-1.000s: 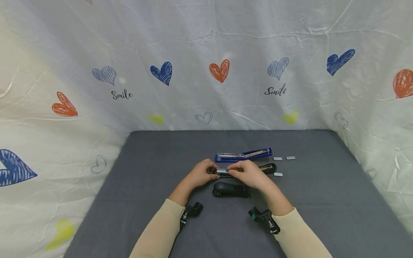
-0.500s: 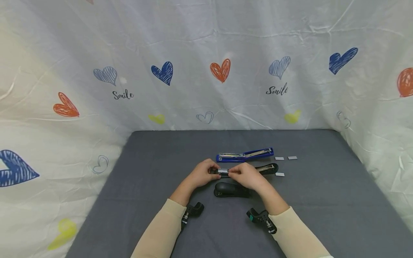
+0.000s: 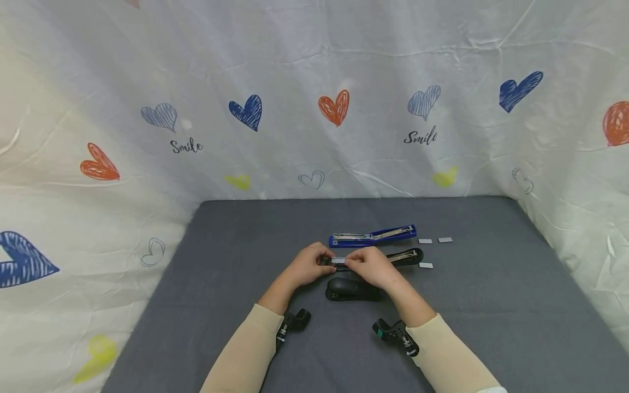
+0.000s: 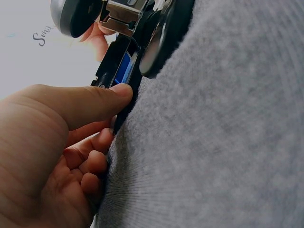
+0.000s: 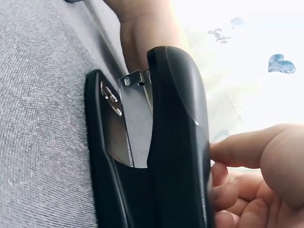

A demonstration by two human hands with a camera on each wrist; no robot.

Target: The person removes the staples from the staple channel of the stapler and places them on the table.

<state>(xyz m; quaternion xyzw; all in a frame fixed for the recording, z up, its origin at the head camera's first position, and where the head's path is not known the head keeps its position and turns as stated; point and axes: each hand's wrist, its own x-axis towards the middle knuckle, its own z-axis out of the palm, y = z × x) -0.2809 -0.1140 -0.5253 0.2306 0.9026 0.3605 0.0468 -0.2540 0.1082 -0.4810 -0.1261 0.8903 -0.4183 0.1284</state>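
An opened black stapler (image 3: 405,257) lies in the middle of the table, its top swung back to the right. My left hand (image 3: 309,264) grips its left end, thumb along the near side, as the left wrist view shows. Thumb and forefinger of my right hand (image 3: 372,266) pinch the right end of a pale silvery staple strip (image 3: 338,260) at the stapler's open channel; the pinched end is hidden by the fingertips. Closer to me sits a second black stapler (image 3: 351,289), folded together, which fills much of the right wrist view and partly hides the right hand there.
Behind the hands lies an opened blue stapler (image 3: 373,236). Three small staple strips rest to the right, including one strip (image 3: 445,240) at the far end and another strip (image 3: 426,265) beside the black stapler. A white printed curtain (image 3: 295,147) borders the grey table (image 3: 255,229).
My right hand has shifted slightly left along the opened stapler, covering a little more of the silvery strip. The left hand holds its place, and the other staplers lie still.
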